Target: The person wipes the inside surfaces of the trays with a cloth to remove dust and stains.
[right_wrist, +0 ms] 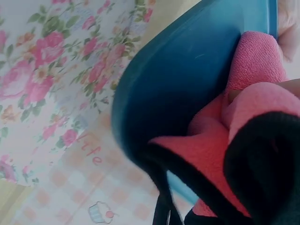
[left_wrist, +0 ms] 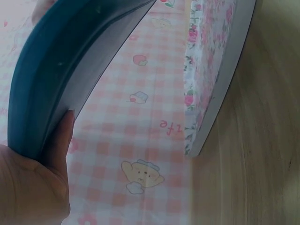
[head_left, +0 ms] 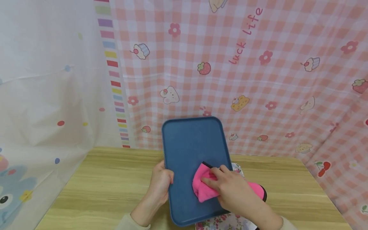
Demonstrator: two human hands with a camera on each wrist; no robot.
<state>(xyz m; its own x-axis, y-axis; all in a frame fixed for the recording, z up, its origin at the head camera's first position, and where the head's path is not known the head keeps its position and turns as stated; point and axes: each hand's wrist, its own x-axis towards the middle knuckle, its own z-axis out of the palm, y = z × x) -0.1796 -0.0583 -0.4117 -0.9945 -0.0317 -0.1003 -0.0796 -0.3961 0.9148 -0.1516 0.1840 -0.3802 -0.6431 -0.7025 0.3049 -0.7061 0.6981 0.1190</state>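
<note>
A blue rectangular tray [head_left: 192, 140] with rounded corners and a raised rim is held tilted over the table. My left hand [head_left: 161, 180] grips its left edge, with the thumb over the rim on the inner face. In the left wrist view, fingers of that hand lie along the tray's underside. My right hand [head_left: 234, 190] holds a bunched pink cloth [head_left: 200, 188] with black edging against the lower right of the tray's inner face. Part of the cloth hangs out past the right wrist. Folds of the cloth [right_wrist: 255, 61] hide most of the right fingers in the right wrist view.
Under the tray, a flower-printed flat piece [head_left: 222, 222] lies on the wood-grain table [head_left: 109, 188], partly covered by the tray and right arm. A pink checked curtain [head_left: 189, 86] stands behind the table, and a white printed curtain [head_left: 51, 95] hangs at the left.
</note>
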